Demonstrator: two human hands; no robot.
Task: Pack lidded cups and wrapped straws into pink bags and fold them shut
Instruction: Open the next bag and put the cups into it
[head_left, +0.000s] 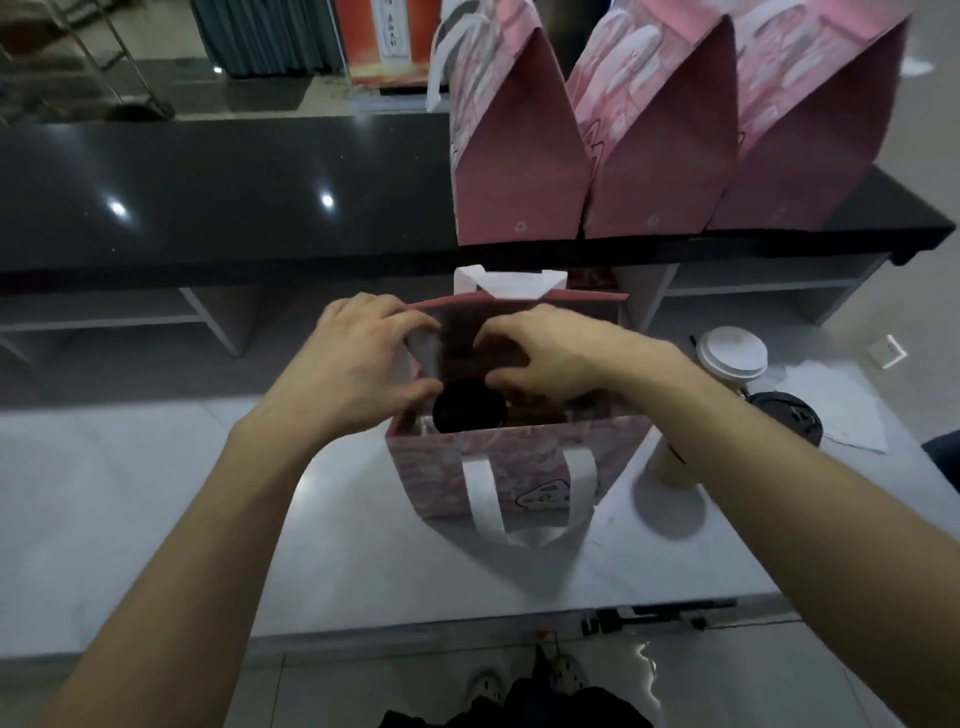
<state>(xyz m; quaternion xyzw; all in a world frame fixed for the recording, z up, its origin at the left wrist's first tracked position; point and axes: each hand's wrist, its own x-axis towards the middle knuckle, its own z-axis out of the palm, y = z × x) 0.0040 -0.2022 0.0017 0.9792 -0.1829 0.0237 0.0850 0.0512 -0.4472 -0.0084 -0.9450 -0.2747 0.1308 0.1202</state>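
An open pink bag (441, 467) with white handles stands on the white table (156, 493). A black-lidded cup (467, 413) sits inside it at the left. My left hand (358, 364) grips the bag's left side wall, thumb inside. My right hand (545, 353) reaches into the bag's mouth with fingers and thumb curled. What they close on is hidden in the dark interior. Right of the bag stand a white-lidded cup (732, 356) and a second black-lidded cup (787, 415). No wrapped straw is visible.
Three pink bags (519, 171) folded shut stand in a row on the black counter (208, 197) behind the table. A white paper sheet (852, 415) lies at the table's right end. The table's front edge runs near my feet.
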